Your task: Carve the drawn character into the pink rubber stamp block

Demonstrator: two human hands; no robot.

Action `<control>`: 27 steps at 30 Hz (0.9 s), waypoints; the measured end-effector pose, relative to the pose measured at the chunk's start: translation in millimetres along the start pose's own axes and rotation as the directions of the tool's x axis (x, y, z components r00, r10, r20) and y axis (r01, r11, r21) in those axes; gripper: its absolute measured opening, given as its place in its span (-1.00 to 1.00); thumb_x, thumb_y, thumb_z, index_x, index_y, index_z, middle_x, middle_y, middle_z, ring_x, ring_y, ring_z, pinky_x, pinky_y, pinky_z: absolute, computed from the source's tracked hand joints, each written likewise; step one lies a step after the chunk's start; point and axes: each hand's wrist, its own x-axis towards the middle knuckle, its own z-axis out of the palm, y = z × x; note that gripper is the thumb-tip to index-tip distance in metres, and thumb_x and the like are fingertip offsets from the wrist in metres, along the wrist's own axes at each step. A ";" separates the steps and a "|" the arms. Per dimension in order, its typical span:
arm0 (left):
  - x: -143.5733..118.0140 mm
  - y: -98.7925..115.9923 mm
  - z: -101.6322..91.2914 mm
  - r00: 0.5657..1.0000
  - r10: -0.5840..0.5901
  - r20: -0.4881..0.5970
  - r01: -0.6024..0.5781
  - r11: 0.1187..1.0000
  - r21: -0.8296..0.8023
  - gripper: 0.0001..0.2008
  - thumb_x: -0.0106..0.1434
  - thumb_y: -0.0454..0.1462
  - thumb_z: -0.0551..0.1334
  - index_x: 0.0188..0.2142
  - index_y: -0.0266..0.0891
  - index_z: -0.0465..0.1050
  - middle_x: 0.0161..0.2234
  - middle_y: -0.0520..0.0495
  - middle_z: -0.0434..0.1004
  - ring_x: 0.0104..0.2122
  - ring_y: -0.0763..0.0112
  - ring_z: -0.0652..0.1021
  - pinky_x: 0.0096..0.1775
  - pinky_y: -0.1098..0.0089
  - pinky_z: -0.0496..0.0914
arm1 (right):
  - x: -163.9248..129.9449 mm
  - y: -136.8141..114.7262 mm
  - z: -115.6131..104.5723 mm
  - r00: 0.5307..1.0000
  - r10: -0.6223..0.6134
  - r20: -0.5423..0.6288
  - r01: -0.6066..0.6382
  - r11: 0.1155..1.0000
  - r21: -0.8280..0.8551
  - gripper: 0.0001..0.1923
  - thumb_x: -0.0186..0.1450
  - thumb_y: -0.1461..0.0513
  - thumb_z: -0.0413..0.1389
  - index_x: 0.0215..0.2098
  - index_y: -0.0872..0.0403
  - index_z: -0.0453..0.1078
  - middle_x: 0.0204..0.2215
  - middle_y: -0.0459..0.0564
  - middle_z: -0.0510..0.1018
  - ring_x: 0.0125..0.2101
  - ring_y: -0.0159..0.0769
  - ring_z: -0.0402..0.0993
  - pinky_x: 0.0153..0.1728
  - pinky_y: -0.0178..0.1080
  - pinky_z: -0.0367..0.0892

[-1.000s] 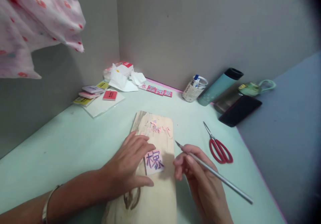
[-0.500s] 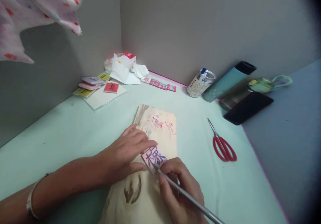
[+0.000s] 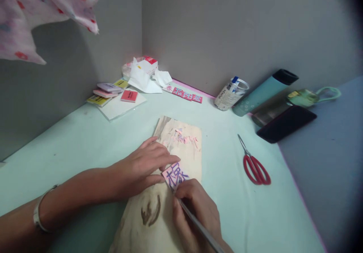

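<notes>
Slim metal knife (image 3: 198, 226) meets soft pink block (image 3: 175, 174).

Pink rubber block (image 3: 176, 174) with purple character lies flat, tilted, on wooden board (image 3: 159, 215); silver carving knife (image 3: 195, 222) tip touches its lower-left edge.

Bare forearms, silver bangle (image 3: 39, 217) on left wrist

I see open worktop (image 3: 85, 147) at left of frame; red scissors (image 3: 253, 166) and a black phone (image 3: 286, 123) crowd the right.
</notes>
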 end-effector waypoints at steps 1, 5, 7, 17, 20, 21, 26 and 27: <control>0.3 0.0 -0.7 1.000 0.004 0.002 -0.004 1.000 0.000 -0.55 0.35 -0.38 0.26 0.19 -0.07 0.31 -0.07 -0.04 0.50 0.02 0.23 0.44 0.33 0.06 -0.05 | -0.4 0.9 1.0 1.000 -0.016 -0.008 0.016 1.000 0.002 -0.83 0.32 0.42 0.00 -0.25 0.03 0.26 -0.42 -0.07 0.43 -0.44 -0.35 0.41 -0.46 -0.32 0.27; 1.8 4.0 -2.8 1.000 0.005 0.002 -0.005 0.999 0.032 -0.57 0.36 -0.39 0.23 0.18 -0.11 0.33 -0.09 -0.08 0.49 0.01 0.18 0.46 0.33 -0.03 0.00 | -1.1 4.3 3.8 0.996 -0.089 -0.024 0.089 0.996 -0.001 -0.82 0.31 0.44 0.02 -0.25 0.05 0.29 -0.42 -0.04 0.44 -0.43 -0.33 0.40 -0.45 -0.31 0.28; 2.2 8.0 -3.2 1.000 0.021 0.018 -0.021 0.999 0.036 -0.55 0.36 -0.44 0.16 0.21 -0.15 0.30 0.00 -0.15 0.47 0.12 0.13 0.42 0.34 -0.05 0.03 | -1.0 5.1 4.9 0.994 -0.106 -0.023 0.106 0.994 -0.005 -0.82 0.31 0.45 0.03 -0.25 0.05 0.30 -0.41 -0.03 0.44 -0.42 -0.32 0.40 -0.45 -0.30 0.28; 0.8 14.8 -3.9 0.997 0.028 0.073 -0.032 0.998 0.051 -0.37 0.25 -0.50 0.09 0.31 -0.23 0.15 0.24 -0.23 0.37 0.39 0.07 0.16 0.40 -0.12 -0.04 | -0.3 4.2 8.6 0.987 -0.148 -0.057 0.147 0.989 -0.019 -0.80 0.29 0.47 0.04 -0.30 0.06 0.28 -0.46 -0.03 0.42 -0.47 -0.31 0.35 -0.48 -0.25 0.20; 2.1 12.0 -6.5 0.999 -0.004 0.051 0.002 0.999 0.050 -0.42 0.27 -0.44 0.16 0.28 -0.21 0.21 0.19 -0.23 0.36 0.34 0.05 0.22 0.40 -0.10 -0.04 | -0.6 3.9 8.0 0.988 -0.140 -0.067 0.137 0.990 -0.042 -0.81 0.30 0.47 0.03 -0.30 0.05 0.28 -0.46 -0.03 0.41 -0.47 -0.31 0.34 -0.48 -0.26 0.19; 2.5 11.1 -7.3 0.999 -0.007 0.045 0.005 0.999 0.049 -0.44 0.29 -0.42 0.17 0.27 -0.20 0.22 0.17 -0.22 0.37 0.33 0.06 0.23 0.39 -0.09 -0.04 | -0.3 3.5 7.7 0.988 -0.136 -0.071 0.133 0.990 -0.048 -0.81 0.30 0.47 0.03 -0.30 0.05 0.27 -0.47 -0.03 0.41 -0.47 -0.30 0.34 -0.48 -0.26 0.19; 4.2 9.0 -9.7 0.999 -0.043 0.018 0.041 0.996 0.078 -0.51 0.34 -0.30 0.24 0.23 -0.18 0.25 0.05 -0.17 0.37 0.19 0.05 0.31 0.34 -0.08 0.05 | 5.1 1.2 3.1 0.987 -0.147 -0.062 0.140 0.985 -0.102 -0.78 0.29 0.49 0.04 -0.32 0.06 0.27 -0.51 -0.07 0.37 -0.51 -0.33 0.29 -0.51 -0.29 0.18; 4.5 9.1 -9.9 0.998 -0.056 0.017 0.054 0.995 0.086 -0.49 0.31 -0.31 0.26 0.23 -0.18 0.25 0.03 -0.16 0.37 0.15 0.05 0.33 0.32 -0.10 0.06 | 6.3 1.3 1.9 0.986 -0.160 -0.051 0.154 0.982 -0.108 -0.77 0.29 0.50 0.05 -0.32 0.06 0.27 -0.52 -0.08 0.37 -0.52 -0.34 0.28 -0.52 -0.29 0.18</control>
